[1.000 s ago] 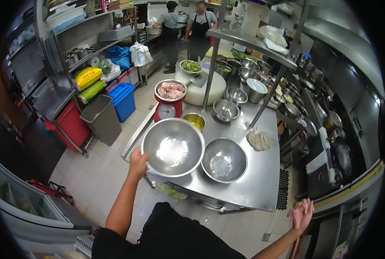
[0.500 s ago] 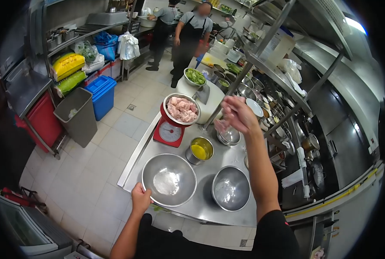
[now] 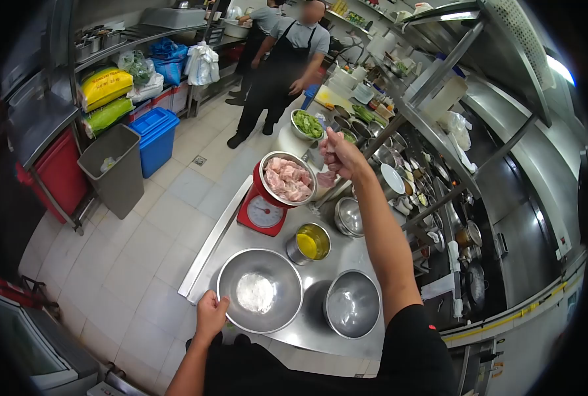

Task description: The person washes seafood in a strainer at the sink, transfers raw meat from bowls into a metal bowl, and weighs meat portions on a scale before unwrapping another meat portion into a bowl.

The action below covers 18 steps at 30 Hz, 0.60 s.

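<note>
My left hand (image 3: 211, 315) grips the left rim of a large steel mixing bowl (image 3: 283, 309) at the near edge of the steel table. Raised beyond the table's middle, my right hand (image 3: 343, 156) is closed, and a pale pink piece of raw meat (image 3: 326, 178) hangs from it. Just left of that hand, a steel bowl (image 3: 265, 190) heaped with raw meat chunks (image 3: 287, 178) sits on a red dial scale (image 3: 262, 214). A steel pot (image 3: 299, 254) with yellow liquid stands between scale and mixing bowl. Another steel bowl (image 3: 337, 317) is at the right.
Stacked steel bowls (image 3: 351, 216) stand under my right forearm. Farther back is a bowl of cut greens (image 3: 307, 124). A metal shelf post (image 3: 432, 72) rises at the right. Two people in aprons (image 3: 277, 86) stand beyond the table. Bins (image 3: 116, 171) line the left floor.
My right hand has moved up and left, nearer the bowl of meat, its fingers more closed. My left hand stays on the mixing bowl. The view has shifted, and one person has turned and stepped closer.
</note>
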Tool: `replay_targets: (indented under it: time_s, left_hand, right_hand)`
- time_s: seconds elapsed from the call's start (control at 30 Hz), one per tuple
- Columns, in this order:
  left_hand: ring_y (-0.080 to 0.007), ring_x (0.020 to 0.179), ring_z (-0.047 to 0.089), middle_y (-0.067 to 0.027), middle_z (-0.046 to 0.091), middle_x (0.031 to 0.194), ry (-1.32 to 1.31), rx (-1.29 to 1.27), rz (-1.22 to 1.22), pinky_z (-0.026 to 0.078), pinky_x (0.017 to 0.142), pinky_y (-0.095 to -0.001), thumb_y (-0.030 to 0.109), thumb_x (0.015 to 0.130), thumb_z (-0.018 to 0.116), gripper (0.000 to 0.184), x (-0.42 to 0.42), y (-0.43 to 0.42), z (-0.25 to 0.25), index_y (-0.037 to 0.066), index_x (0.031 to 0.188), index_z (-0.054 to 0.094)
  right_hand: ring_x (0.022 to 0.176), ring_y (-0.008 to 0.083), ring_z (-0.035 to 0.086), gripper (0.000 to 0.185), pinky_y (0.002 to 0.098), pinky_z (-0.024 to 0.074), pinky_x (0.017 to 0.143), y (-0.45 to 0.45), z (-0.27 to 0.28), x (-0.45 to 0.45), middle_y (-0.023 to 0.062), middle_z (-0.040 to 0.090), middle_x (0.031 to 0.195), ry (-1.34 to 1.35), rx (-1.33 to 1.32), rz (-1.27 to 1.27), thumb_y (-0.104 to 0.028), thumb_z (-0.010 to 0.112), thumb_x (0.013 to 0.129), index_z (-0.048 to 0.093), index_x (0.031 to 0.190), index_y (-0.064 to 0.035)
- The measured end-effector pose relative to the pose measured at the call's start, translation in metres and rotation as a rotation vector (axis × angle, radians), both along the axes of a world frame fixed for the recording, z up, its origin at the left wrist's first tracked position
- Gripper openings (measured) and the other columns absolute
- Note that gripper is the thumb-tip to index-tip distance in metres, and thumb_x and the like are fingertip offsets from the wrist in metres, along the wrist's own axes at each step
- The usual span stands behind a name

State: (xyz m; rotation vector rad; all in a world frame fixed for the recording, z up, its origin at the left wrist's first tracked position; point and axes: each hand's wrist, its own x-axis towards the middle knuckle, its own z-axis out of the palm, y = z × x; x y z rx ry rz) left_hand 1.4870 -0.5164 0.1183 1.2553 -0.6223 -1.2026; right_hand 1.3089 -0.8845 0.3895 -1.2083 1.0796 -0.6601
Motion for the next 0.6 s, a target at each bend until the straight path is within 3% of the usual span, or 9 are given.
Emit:
replay_targets:
  time_s: [0.07, 0.1, 0.17, 0.2, 0.23, 0.3, 0.43, 0.5, 0.6]
  left_hand:
    - [-0.007, 0.042, 0.044, -0.001, 0.045, 0.055, -0.003, 0.018, 0.013, 0.035, 0.036, -0.0246, 0.01, 0.086, 0.058, 0.028, -0.002, 0.002, 0.0, 0.007, 0.067, 0.037]
    - [-0.0069, 0.042, 0.043, -0.0008, 0.045, 0.055, 0.016, 0.031, 0.024, 0.035, 0.036, -0.0247, 0.01, 0.086, 0.058, 0.029, -0.004, 0.003, 0.001, 0.007, 0.067, 0.038]
    - [-0.0069, 0.042, 0.043, -0.0007, 0.045, 0.055, 0.027, 0.045, 0.032, 0.034, 0.036, -0.0248, 0.011, 0.087, 0.058, 0.029, -0.006, 0.003, 0.004, 0.007, 0.067, 0.038]
    - [-0.007, 0.041, 0.043, -0.0008, 0.045, 0.055, 0.009, 0.068, 0.038, 0.034, 0.036, -0.0247, 0.011, 0.087, 0.058, 0.029, -0.008, 0.004, 0.006, 0.007, 0.067, 0.038]
    - [-0.0071, 0.041, 0.043, -0.001, 0.045, 0.055, -0.006, 0.092, 0.044, 0.035, 0.036, -0.0246, 0.012, 0.087, 0.059, 0.029, -0.01, 0.006, 0.008, 0.008, 0.067, 0.039]
    - [-0.007, 0.041, 0.043, -0.0013, 0.046, 0.055, -0.004, 0.101, 0.056, 0.035, 0.036, -0.0244, 0.012, 0.087, 0.059, 0.028, -0.011, 0.006, 0.014, 0.007, 0.068, 0.039]
    - [-0.0066, 0.042, 0.045, -0.0018, 0.049, 0.056, 0.018, 0.095, 0.076, 0.035, 0.036, -0.0235, 0.013, 0.088, 0.059, 0.026, -0.016, 0.007, 0.015, 0.006, 0.069, 0.042]
    - [-0.0065, 0.042, 0.045, -0.0017, 0.049, 0.057, 0.042, 0.093, 0.081, 0.035, 0.036, -0.0234, 0.013, 0.087, 0.059, 0.025, -0.017, 0.008, 0.013, 0.006, 0.07, 0.042]
    - [-0.0064, 0.042, 0.044, -0.0014, 0.05, 0.057, 0.066, 0.092, 0.091, 0.034, 0.036, -0.0231, 0.012, 0.087, 0.059, 0.024, -0.019, 0.009, 0.01, 0.006, 0.071, 0.042]
  right_hand:
    - [0.049, 0.0088, 0.042, 0.039, 0.0242, 0.0308, 0.041, -0.001, 0.007, 0.0, 0.001, 0.049, 0.063, 0.279, -0.097, 0.013, -0.044, 0.047, 0.092, 0.052, 0.081, -0.0065]
    - [0.049, 0.0088, 0.042, 0.039, 0.0242, 0.0308, 0.041, -0.003, 0.005, 0.001, 0.001, 0.049, 0.063, 0.27, -0.094, 0.016, -0.044, 0.047, 0.092, 0.052, 0.081, -0.0065]
    - [0.049, 0.0104, 0.045, 0.03, 0.0266, 0.0301, 0.037, -0.006, 0.001, 0.002, 0.0015, 0.053, 0.066, 0.754, -0.445, 0.185, -0.037, 0.057, 0.086, 0.059, 0.076, -0.0083]
    - [0.056, 0.0179, 0.053, 0.022, 0.0341, 0.0416, 0.045, -0.011, -0.007, -0.002, 0.0058, 0.06, 0.07, 0.832, -0.742, 0.366, -0.027, 0.062, 0.079, 0.064, 0.079, -0.0059]
    - [0.056, 0.0179, 0.053, 0.022, 0.0341, 0.0416, 0.045, -0.017, -0.012, -0.007, 0.0058, 0.06, 0.07, 0.828, -0.742, 0.365, -0.027, 0.062, 0.079, 0.064, 0.079, -0.0059]
    - [0.064, 0.0228, 0.059, 0.024, 0.0372, 0.0484, 0.06, -0.025, -0.019, -0.009, 0.0114, 0.063, 0.073, 1.085, -0.837, 0.556, -0.025, 0.067, 0.074, 0.066, 0.085, -0.0043]
    - [0.071, 0.03, 0.063, 0.03, 0.0386, 0.0494, 0.067, -0.024, -0.039, 0.003, 0.0155, 0.066, 0.077, 1.351, -0.839, 0.644, -0.027, 0.072, 0.068, 0.068, 0.092, -0.0076]
    - [0.079, 0.0305, 0.065, 0.033, 0.038, 0.0522, 0.071, -0.025, -0.049, 0.005, 0.0157, 0.067, 0.085, 1.365, -0.791, 0.637, -0.023, 0.075, 0.062, 0.07, 0.09, -0.0071]
    - [0.078, 0.0323, 0.064, 0.034, 0.0394, 0.0512, 0.071, -0.034, -0.072, 0.003, 0.0156, 0.067, 0.085, 1.369, -1.027, 0.649, -0.029, 0.076, 0.063, 0.069, 0.09, -0.0085]
